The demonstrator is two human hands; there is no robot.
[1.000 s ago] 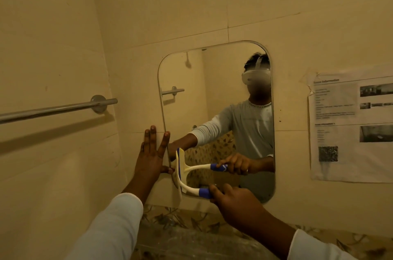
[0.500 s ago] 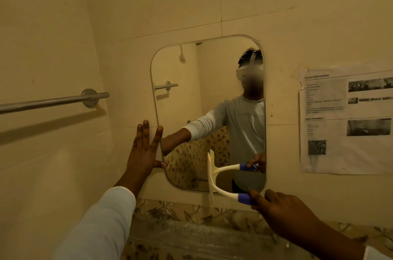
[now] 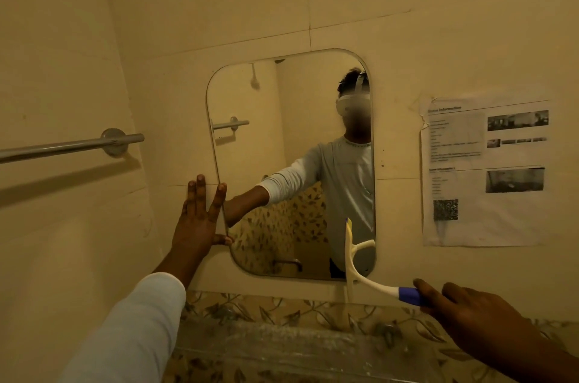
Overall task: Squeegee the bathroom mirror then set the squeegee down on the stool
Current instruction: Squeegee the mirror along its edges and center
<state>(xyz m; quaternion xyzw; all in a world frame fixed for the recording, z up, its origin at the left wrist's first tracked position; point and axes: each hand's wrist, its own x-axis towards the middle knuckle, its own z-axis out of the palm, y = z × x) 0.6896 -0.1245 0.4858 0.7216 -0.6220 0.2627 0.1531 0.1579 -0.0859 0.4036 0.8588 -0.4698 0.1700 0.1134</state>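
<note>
Head view: mirror (image 3: pixel 282 138) sits mid-frame on the tiled wall. Left hand (image 3: pixel 199 219) lies flat and spread at the mirror's lower left edge, fingers on the tile, thumb tip over the glass; it grips nothing. Likely a brace, so the body stays steady while the other arm pulls sideways.

Right hand (image 3: pixel 463 313), lower right of frame, is closed round the blue grip of the squeegee (image 3: pixel 354 260). Blade stands vertical at the mirror's lower right corner, its top on the glass, its bottom hanging past the lower edge onto the wall. Vertical blade suits a sideways stroke; at the right border, that pass looks nearly spent. Handle angles down and right, which keeps the wrist clear of the glass.

Towel bar (image 3: pixel 72 146) is at mid-left, a printed notice (image 3: pixel 482 172) taped at right, a patterned tile band (image 3: pixel 282 313) under the mirror.

No stool in frame, so the set-down spot can't be judged. Upper glass looks unstreaked, but lighting is too dim to confirm.
</note>
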